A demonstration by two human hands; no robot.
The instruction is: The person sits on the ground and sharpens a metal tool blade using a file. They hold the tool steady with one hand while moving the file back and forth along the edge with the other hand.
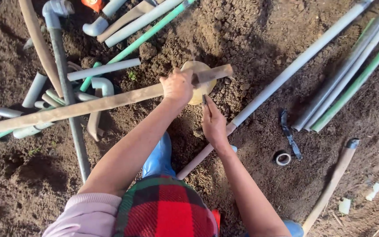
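A long, weathered wooden handle (88, 105) lies across the dark tilled soil (251, 39), its end over a pale round disc-shaped object (200, 90). The left hand (177, 86) has its fingers wrapped around the handle. The right hand (213, 123) pinches a small dark nail-like piece (204, 99) beside the disc. Grey plastic pipes (286, 77) and green rods (356, 81) lie around.

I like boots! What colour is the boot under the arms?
The boot is light blue, seen best in the head view.

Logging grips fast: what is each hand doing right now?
Left hand: closed around the long wooden stick.
Right hand: pinching a small dark thin object.
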